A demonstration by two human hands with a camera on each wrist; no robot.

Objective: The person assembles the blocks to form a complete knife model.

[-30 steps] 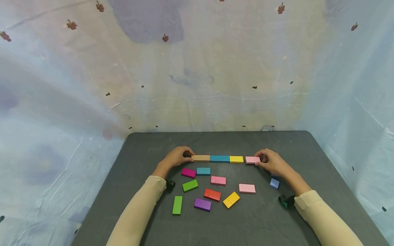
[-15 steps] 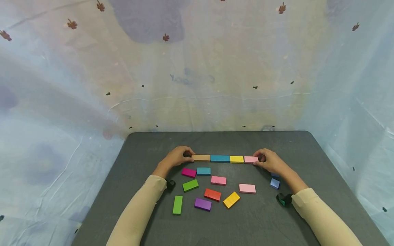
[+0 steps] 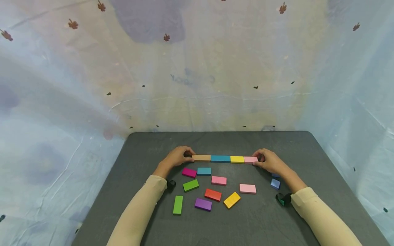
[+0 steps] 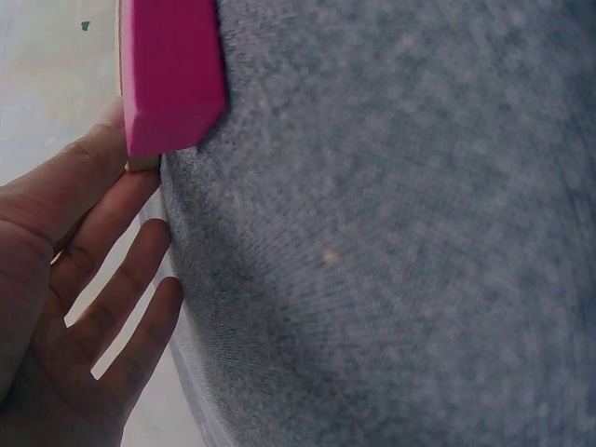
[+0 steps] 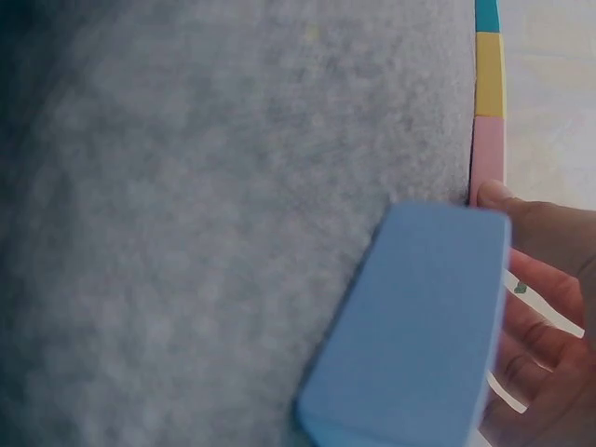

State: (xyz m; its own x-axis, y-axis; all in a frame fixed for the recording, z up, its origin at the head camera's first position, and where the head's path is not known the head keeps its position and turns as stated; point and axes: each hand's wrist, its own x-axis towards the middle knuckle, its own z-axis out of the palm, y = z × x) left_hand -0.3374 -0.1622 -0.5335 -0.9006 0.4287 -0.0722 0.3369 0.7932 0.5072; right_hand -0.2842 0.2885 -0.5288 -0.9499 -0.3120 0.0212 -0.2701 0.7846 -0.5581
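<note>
A straight row of flat blocks lies near the table's far side: a tan block [image 3: 201, 158], a blue block [image 3: 220, 159], a yellow block [image 3: 237, 159] and a pink block [image 3: 250, 160], end against end. My left hand [image 3: 178, 157] pinches the tan block's outer end between thumb and index finger; its other fingers are spread. At the opposite end my right hand [image 3: 271, 161] holds the pink block by thumb and fingers. In the left wrist view a magenta block [image 4: 175, 74] hides most of the tan one. A light blue block [image 5: 410, 326] covers part of my right fingers.
Several loose blocks lie nearer on the dark table [image 3: 246, 222], among them a small blue one [image 3: 204, 171], a red one [image 3: 213, 194], a purple one [image 3: 203, 204], an orange-yellow one [image 3: 232, 200] and a green one [image 3: 177, 205]. A patterned sheet [image 3: 197, 75] hangs behind.
My right hand has slid the pink block leftward until its gap to the yellow block closed. My left hand has stayed at the tan block's end.
</note>
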